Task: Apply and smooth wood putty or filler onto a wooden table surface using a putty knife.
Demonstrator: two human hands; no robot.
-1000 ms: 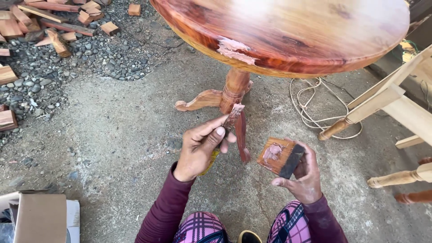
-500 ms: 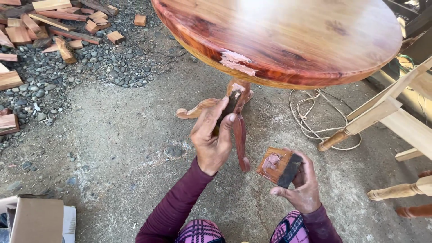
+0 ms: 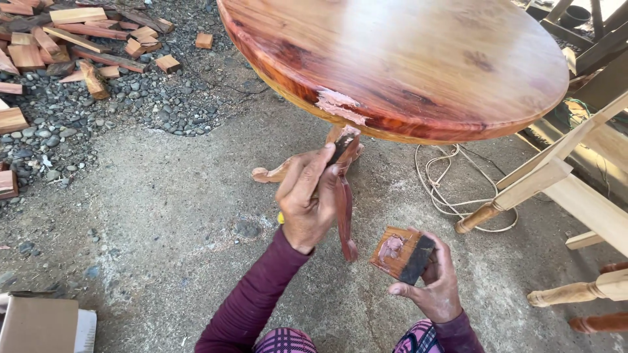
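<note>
- Fingers of my left hand [image 3: 304, 202] are curled shut around a small dark-bladed scraping tool with a yellow end [image 3: 340, 148], its blade pressed to the top of the carved reddish wooden pedestal leg [image 3: 343, 209] just under the tabletop's rim.
- My right hand [image 3: 435, 287] sits lower and to the right, fingers closed on a small reddish wooden block with a dark edge and a smear of pink filler [image 3: 400, 253]; block and leg are near but apart.
- I see the round, glossy red-and-yellow wooden tabletop [image 3: 405, 59] overhanging both hands, its near edge showing a pale chipped patch [image 3: 340, 106] right above the tool.
- Open concrete floor [image 3: 150, 216] lies to the left of my left arm, giving free room that way.
- I note tighter room on the right: pale unfinished wooden furniture legs [image 3: 543, 180] and a loose coil of white cord [image 3: 445, 189] lie near.
- Far left, scattered wood offcuts [image 3: 78, 39] rest on grey gravel [image 3: 150, 98], well apart from my hands.
- A cardboard box [image 3: 36, 325] sits at the lower left corner.
</note>
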